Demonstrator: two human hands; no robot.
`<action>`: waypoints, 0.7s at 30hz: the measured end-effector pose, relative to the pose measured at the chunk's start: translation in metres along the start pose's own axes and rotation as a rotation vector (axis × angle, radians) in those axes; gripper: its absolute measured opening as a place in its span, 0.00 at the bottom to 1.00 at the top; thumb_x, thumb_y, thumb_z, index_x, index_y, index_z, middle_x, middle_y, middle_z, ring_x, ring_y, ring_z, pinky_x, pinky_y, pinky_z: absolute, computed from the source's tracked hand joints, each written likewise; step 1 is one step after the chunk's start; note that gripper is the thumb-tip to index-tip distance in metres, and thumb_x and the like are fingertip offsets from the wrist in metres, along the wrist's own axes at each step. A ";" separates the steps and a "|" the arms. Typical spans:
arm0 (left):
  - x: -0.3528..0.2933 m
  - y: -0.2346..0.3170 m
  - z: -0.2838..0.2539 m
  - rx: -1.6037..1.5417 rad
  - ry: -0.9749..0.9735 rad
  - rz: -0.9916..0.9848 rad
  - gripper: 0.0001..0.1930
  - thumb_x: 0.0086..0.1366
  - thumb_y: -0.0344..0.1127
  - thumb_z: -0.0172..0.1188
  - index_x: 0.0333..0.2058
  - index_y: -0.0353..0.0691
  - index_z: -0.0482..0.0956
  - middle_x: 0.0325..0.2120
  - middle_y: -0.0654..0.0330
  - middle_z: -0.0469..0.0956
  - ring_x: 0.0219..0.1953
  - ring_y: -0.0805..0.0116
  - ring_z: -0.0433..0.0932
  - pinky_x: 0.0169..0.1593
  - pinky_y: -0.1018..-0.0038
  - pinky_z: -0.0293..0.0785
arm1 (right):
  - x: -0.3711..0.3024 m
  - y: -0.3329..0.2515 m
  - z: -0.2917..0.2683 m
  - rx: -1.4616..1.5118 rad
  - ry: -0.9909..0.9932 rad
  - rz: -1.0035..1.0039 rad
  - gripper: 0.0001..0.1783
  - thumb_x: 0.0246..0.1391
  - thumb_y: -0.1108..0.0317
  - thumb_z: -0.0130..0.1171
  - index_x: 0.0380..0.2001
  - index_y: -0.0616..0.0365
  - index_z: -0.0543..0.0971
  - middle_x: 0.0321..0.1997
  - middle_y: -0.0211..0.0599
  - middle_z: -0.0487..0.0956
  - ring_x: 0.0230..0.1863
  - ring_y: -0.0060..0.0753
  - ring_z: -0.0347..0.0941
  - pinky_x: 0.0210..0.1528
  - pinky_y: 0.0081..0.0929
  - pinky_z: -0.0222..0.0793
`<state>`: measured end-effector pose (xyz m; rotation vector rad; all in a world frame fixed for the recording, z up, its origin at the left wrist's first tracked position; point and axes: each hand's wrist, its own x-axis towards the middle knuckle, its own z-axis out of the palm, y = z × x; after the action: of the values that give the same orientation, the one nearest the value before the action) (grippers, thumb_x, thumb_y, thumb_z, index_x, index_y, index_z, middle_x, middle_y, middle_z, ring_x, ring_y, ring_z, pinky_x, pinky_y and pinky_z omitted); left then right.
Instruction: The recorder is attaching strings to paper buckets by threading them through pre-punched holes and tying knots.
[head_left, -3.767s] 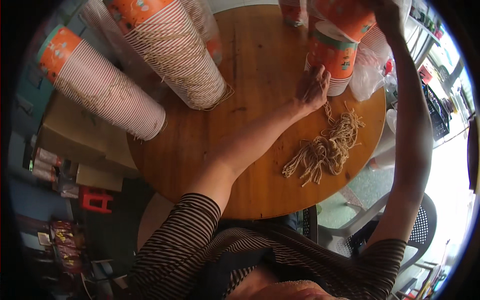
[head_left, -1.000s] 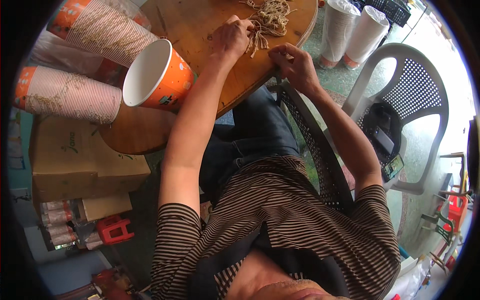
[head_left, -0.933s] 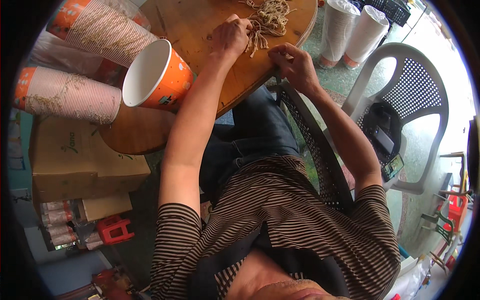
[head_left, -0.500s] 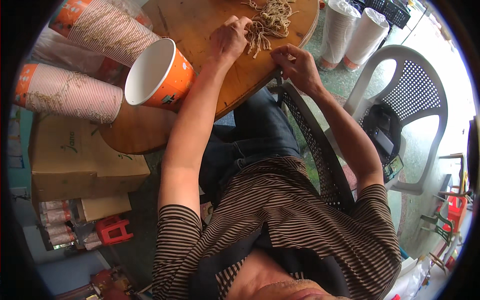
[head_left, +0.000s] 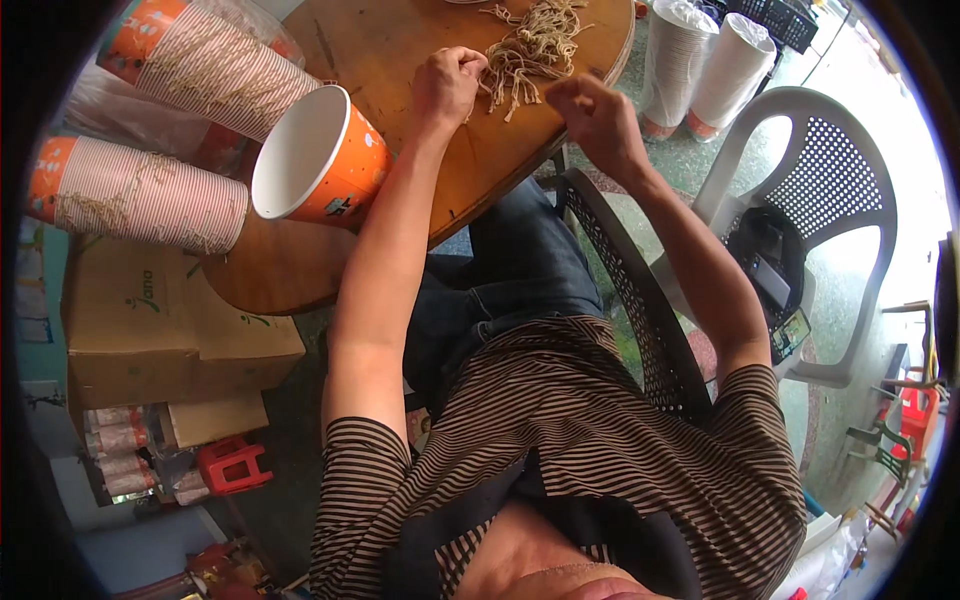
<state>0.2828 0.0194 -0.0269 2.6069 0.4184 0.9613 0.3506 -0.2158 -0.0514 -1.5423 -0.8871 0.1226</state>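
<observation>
Beside the pile of tan strings on the wooden table, my left hand is closed, thumb and fingers pinched together at the pile's left edge. Whatever lies in that pinch is too small to make out. Over the table's right edge my right hand is also closed, its fingertips curled and slightly blurred, and I cannot see what they hold. A large orange and white paper bucket lies tilted by my left forearm, its open mouth facing left.
Two long stacks of nested paper buckets lie at the left, strings draped over them. Cardboard boxes and a red stool stand below. Right are wrapped cup stacks and a grey plastic chair holding a black bag.
My right hand has lifted slightly and its fingers have curled in more. My left hand has shifted a little left, and its fingers have drawn together, away from the strings.
</observation>
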 end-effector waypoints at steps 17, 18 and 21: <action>0.000 0.002 -0.012 0.060 -0.020 -0.339 0.09 0.59 0.33 0.58 0.34 0.44 0.86 0.33 0.50 0.86 0.41 0.47 0.85 0.46 0.57 0.80 | 0.074 0.033 0.039 -0.521 0.185 -0.327 0.20 0.61 0.66 0.54 0.55 0.51 0.82 0.56 0.45 0.80 0.61 0.52 0.74 0.63 0.44 0.70; -0.001 0.001 -0.016 0.067 0.008 -0.336 0.09 0.57 0.32 0.57 0.34 0.44 0.85 0.33 0.50 0.86 0.41 0.47 0.85 0.46 0.58 0.80 | 0.076 0.032 0.039 -0.550 0.166 -0.314 0.21 0.60 0.67 0.54 0.56 0.51 0.81 0.56 0.45 0.80 0.61 0.51 0.73 0.63 0.44 0.70; -0.009 0.003 -0.023 0.074 0.032 -0.316 0.07 0.59 0.35 0.60 0.33 0.43 0.86 0.33 0.51 0.87 0.39 0.49 0.86 0.45 0.60 0.80 | 0.073 0.032 0.036 -0.583 0.157 -0.306 0.20 0.61 0.66 0.53 0.55 0.51 0.82 0.55 0.43 0.81 0.60 0.52 0.74 0.61 0.45 0.71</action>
<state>0.2611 0.0178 -0.0138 2.4885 0.8595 0.8926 0.3956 -0.1413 -0.0572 -1.8905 -1.0765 -0.5124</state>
